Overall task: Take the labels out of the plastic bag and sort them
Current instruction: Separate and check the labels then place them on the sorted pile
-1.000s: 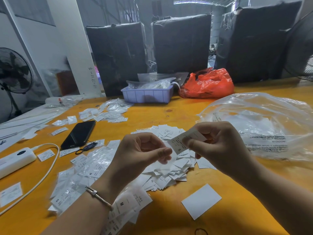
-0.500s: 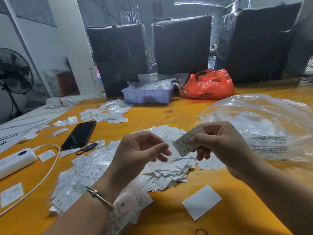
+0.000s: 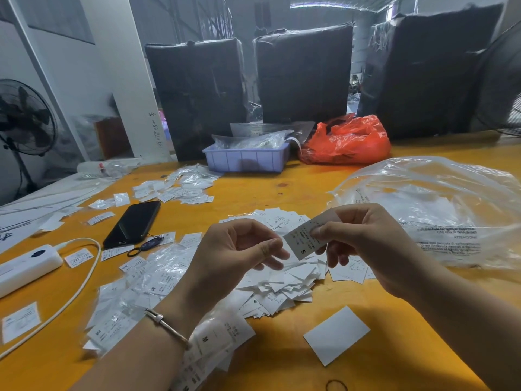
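- My right hand covers the upper end of the label it pinches; its small print is too fine to read.
- My left hand hides part of the pile.
- The bag runs off the right edge.
- The fan is cut at the left.

A heap of labels lies mid-table. The phone sits to its left, the plastic bag to its right. A tray stands behind.
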Motion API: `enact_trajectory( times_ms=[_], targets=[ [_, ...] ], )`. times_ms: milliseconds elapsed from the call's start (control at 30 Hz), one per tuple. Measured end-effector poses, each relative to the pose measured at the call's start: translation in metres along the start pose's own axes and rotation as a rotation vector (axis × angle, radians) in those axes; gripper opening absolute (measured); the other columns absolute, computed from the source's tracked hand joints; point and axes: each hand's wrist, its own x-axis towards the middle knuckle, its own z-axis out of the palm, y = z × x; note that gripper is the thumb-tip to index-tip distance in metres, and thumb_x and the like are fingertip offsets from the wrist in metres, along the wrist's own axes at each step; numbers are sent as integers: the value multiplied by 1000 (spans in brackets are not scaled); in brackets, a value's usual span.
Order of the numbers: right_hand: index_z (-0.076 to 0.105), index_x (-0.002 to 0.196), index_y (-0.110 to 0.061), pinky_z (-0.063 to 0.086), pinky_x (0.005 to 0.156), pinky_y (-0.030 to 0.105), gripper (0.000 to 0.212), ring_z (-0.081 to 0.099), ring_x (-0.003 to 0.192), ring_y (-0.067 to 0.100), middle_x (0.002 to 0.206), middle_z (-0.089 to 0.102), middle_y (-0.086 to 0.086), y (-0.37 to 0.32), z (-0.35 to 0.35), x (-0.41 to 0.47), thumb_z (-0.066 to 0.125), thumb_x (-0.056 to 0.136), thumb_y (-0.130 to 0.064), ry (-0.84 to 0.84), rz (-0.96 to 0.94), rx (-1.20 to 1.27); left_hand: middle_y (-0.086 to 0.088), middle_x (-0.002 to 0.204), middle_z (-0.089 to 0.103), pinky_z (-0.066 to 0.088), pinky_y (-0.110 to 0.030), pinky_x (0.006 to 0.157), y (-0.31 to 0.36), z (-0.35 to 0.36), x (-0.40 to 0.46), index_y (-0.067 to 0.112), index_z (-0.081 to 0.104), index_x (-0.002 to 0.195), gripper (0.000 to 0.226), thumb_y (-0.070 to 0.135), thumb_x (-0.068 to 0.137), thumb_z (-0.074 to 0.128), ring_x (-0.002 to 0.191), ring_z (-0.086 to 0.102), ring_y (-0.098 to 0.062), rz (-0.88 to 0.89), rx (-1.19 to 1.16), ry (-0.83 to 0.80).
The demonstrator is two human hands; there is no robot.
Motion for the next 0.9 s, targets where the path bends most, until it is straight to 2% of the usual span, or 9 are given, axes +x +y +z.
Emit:
enact_trajectory(
  times_ms=[67, 167, 300, 367, 400, 467, 600, 767, 900],
  targets=[
    [73, 89, -7, 42, 41, 20, 15, 57, 46, 17, 64, 68, 13, 1, 1, 0, 62, 84, 1, 67, -34, 20, -4, 84, 78, 56, -22, 61, 0, 0, 0, 11, 72, 89, 21, 30, 78, 71, 74, 75, -22, 6, -19, 7],
    [60, 120, -28, 46, 43, 23, 46, 61, 47, 20, 68, 70, 13, 1, 0, -1, 61, 86, 4, 181, -145, -94, -6, 86, 78, 56, -22, 64, 1, -2, 1, 9, 70, 90, 23, 29, 78, 72, 79, 75, -22, -1, -75, 38],
    [74, 96, -25, 48, 51, 22, 35, 67, 60, 16, 78, 73, 3, -3, 6, -6, 56, 87, 3, -4, -188, -262, -5, 93, 77, 56, -21, 69, 3, -2, 2, 17, 76, 81, 18, 31, 68, 77, 85, 73, -17, -3, -192, 70],
    [74, 93, -25, 52, 57, 21, 11, 69, 70, 10, 85, 75, -9, -4, 12, -9, 70, 84, -20, -170, -179, -255, -3, 88, 76, 54, -20, 68, 4, 0, 2, 21, 78, 76, 19, 32, 61, 80, 80, 68, -12, -10, -263, 78],
    [75, 92, -25, 55, 60, 22, 15, 69, 72, 8, 85, 74, -12, -4, 14, -10, 72, 79, -33, -195, -201, -276, -2, 84, 75, 53, -19, 67, 4, 1, 2, 22, 78, 75, 19, 31, 59, 81, 78, 66, -11, -15, -285, 72],
    [76, 85, -21, 53, 57, 19, 22, 69, 66, 8, 77, 74, -9, -5, 17, -10, 70, 75, -40, -159, -272, -289, -1, 79, 72, 52, -21, 66, 4, 1, 2, 21, 77, 74, 15, 28, 61, 80, 74, 64, -11, -31, -284, 42],
    [73, 73, -10, 45, 50, 15, 20, 64, 54, 12, 63, 69, 2, -4, 12, -6, 69, 77, -29, -52, -306, -229, -6, 73, 69, 52, -22, 63, 4, 1, 0, 13, 73, 76, 10, 20, 76, 81, 66, 63, -13, -58, -164, -53],
    [71, 70, -10, 49, 49, 25, 13, 65, 53, 17, 62, 68, 6, -2, 10, -5, 72, 82, -15, -73, -251, -327, -10, 78, 75, 56, -26, 60, 5, 5, -2, 5, 74, 88, 23, 26, 78, 77, 68, 72, -23, -23, 24, -103],
    [72, 70, -17, 54, 54, 33, 22, 66, 54, 13, 61, 68, 3, -6, 12, -8, 69, 77, -38, -39, -301, -397, -7, 78, 77, 57, -28, 57, 6, 3, -3, 6, 75, 89, 24, 26, 76, 72, 68, 75, -23, 31, 61, -44]
  ],
)
